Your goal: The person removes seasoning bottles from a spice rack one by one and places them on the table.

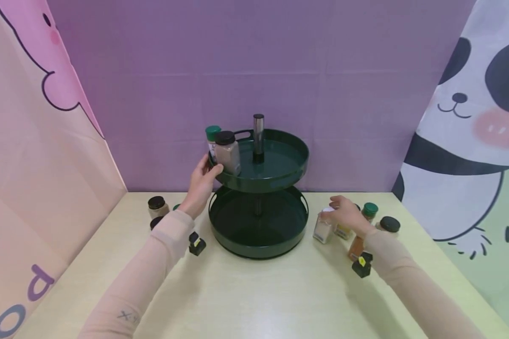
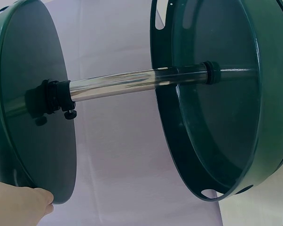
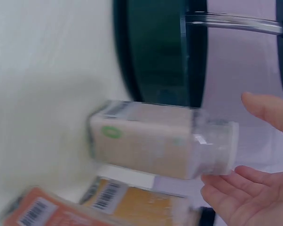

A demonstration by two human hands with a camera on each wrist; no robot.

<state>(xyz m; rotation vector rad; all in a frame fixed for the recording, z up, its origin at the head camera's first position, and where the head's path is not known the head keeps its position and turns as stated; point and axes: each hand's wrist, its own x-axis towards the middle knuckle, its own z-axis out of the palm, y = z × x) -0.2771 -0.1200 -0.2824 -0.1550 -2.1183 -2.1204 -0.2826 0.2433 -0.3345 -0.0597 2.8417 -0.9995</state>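
A dark green two-tier round rack (image 1: 258, 252) stands mid-table on a metal post. My left hand (image 1: 201, 183) grips the left rim of its upper tray (image 1: 275, 183); in the left wrist view, fingertips (image 2: 43, 194) lie against that tray's edge. Just beside this hand, a black-lidded spice jar (image 1: 228, 157) and a green-lidded one (image 1: 212, 134) stand on the upper tray. To the right of the rack, my right hand (image 1: 345, 214) reaches around the white lid of a square spice bottle (image 3: 141, 141). Its thumb is spread away from the lid, with the fingers close to it.
Beside the right hand stand a yellow-filled bottle (image 3: 132, 200), an orange-filled bottle (image 1: 356, 247), a green-lidded jar (image 1: 370, 209) and a black-lidded jar (image 1: 389, 224). More jars, including a black-lidded one (image 1: 157, 205), stand left of the rack, partly behind the left arm. A purple backdrop (image 1: 174, 94) hangs behind.
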